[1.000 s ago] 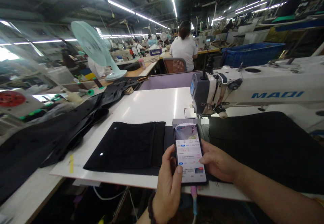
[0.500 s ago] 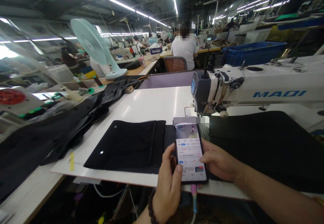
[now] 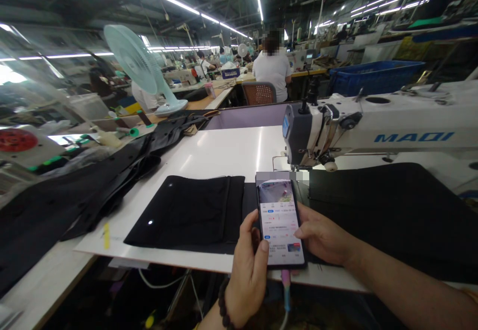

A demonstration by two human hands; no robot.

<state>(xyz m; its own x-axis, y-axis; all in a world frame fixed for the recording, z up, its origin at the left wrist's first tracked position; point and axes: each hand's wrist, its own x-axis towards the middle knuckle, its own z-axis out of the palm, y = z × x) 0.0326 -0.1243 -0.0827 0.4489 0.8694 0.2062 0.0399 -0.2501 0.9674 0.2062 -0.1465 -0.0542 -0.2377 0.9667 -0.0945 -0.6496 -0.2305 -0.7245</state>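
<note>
Between my two hands is a smartphone (image 3: 281, 225), held upright with its screen lit. My left hand (image 3: 249, 270) grips its lower left side, the thumb at the screen's edge. On the other side my right hand (image 3: 324, 235) holds the right edge, its thumb over the screen. A pink and blue charging cable (image 3: 286, 290) hangs from the phone's bottom. Behind the phone lies black fabric: a stitched panel (image 3: 190, 213) with two shiny dots to the left, and a larger dark piece (image 3: 384, 215) to the right under the sewing machine (image 3: 373, 121).
The white table (image 3: 224, 146) extends beyond the fabric. Piled black cloth (image 3: 123, 185) runs along the left side. A pale green fan (image 3: 134, 61) stands farther back. A person in a white shirt (image 3: 272, 76) sits ahead, near a blue bin (image 3: 373, 78).
The picture at the top of the phone screen has changed slightly. Both hands keep the same hold on the phone.
</note>
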